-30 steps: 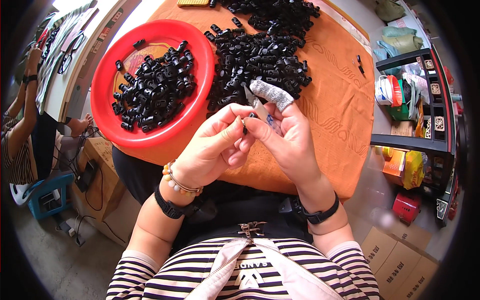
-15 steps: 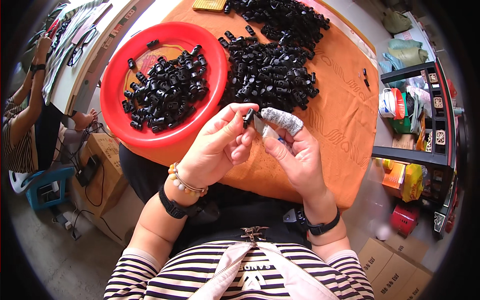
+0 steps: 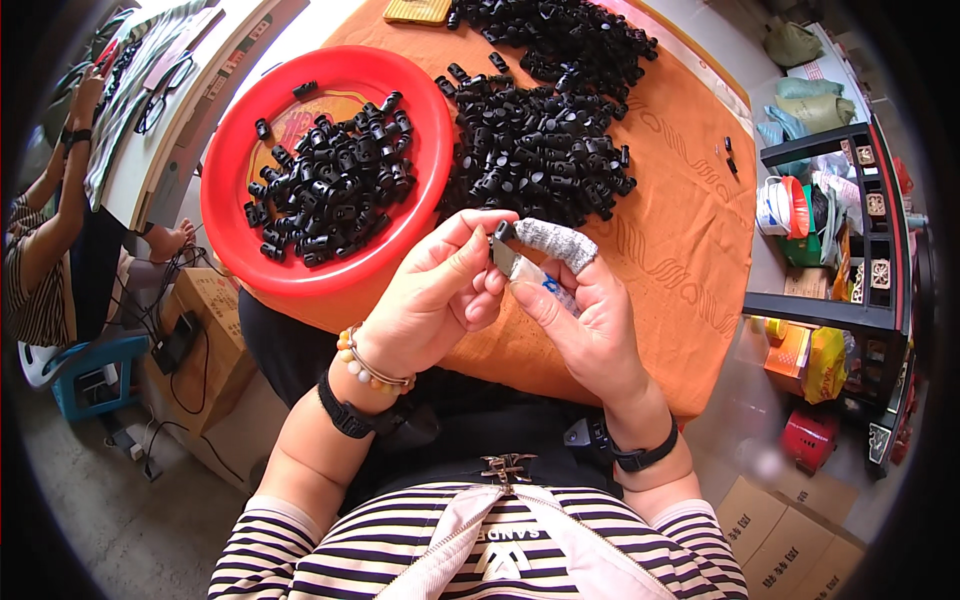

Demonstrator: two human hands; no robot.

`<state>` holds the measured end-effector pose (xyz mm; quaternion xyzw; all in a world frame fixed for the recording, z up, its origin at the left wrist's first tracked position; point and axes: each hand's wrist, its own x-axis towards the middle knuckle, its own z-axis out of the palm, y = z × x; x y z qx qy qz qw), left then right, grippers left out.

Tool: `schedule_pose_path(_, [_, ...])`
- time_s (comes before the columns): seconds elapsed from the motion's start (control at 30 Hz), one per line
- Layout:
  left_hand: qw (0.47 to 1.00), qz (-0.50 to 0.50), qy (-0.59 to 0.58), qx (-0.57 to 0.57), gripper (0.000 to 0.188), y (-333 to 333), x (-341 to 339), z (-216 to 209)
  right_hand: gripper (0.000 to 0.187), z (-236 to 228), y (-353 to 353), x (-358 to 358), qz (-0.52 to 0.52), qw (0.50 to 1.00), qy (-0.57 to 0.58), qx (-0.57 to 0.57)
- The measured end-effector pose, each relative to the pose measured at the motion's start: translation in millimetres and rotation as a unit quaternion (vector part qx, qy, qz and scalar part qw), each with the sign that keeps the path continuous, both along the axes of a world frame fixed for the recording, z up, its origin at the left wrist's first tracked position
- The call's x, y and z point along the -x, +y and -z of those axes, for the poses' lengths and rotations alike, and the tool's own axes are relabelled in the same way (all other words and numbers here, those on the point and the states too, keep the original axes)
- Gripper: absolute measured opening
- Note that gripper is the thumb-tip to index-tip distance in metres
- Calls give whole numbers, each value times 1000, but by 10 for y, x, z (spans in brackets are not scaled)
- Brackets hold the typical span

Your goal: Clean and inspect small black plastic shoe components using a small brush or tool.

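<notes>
Between the thumb and fingertips of my left hand point(image 3: 435, 285) is a small black plastic cord lock point(image 3: 504, 231). My right hand point(image 3: 590, 320) grips a short flat blade point(image 3: 505, 257) whose handle point(image 3: 552, 288) is wrapped in white with blue marks. The blade lies against or very near the cord lock; contact is partly hidden by the fingers. A grey knitted finger cover point(image 3: 556, 241) sleeves my right index finger, its tip beside the cord lock. Left of my hands stands a red round tray point(image 3: 228, 215) holding many such cord locks. A larger heap point(image 3: 540, 140) lies just beyond my hands.
An orange cloth point(image 3: 690, 260) covers the table. A few loose black pieces point(image 3: 731, 160) lie at its right. Shelves point(image 3: 830, 310) with bags stand at right, cardboard boxes point(image 3: 790, 540) below. At left, another person's arm point(image 3: 72, 190) rests by a white table point(image 3: 170, 140).
The blade has swung up beside the cord lock, and my right hand has shifted slightly left. The cord lock has turned in my left fingers.
</notes>
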<state>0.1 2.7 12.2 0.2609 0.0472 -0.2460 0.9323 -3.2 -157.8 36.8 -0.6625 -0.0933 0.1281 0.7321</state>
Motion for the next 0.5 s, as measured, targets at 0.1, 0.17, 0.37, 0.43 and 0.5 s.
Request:
schedule_pose_path(0.1, [1000,-4,9,-2,35,16,3,-14,36,-16,7,8,-8,1000,8,11])
schedule_pose_path(0.17, [1000,4,-16,-3,34,17,9,10,36,-16,-11,9,-8,1000,10,7])
schedule_pose_path(0.37, [1000,9,-11,-12,33,11,-7,2,33,8,-34,-13,0,1000,2,27])
schedule_pose_path(0.43, [1000,10,-12,-12,33,15,-5,-6,32,39,-42,-49,0,994,-78,74])
schedule_pose_path(0.5, [1000,12,-14,-12,33,11,-8,-7,31,43,-60,-53,-1,994,-75,84])
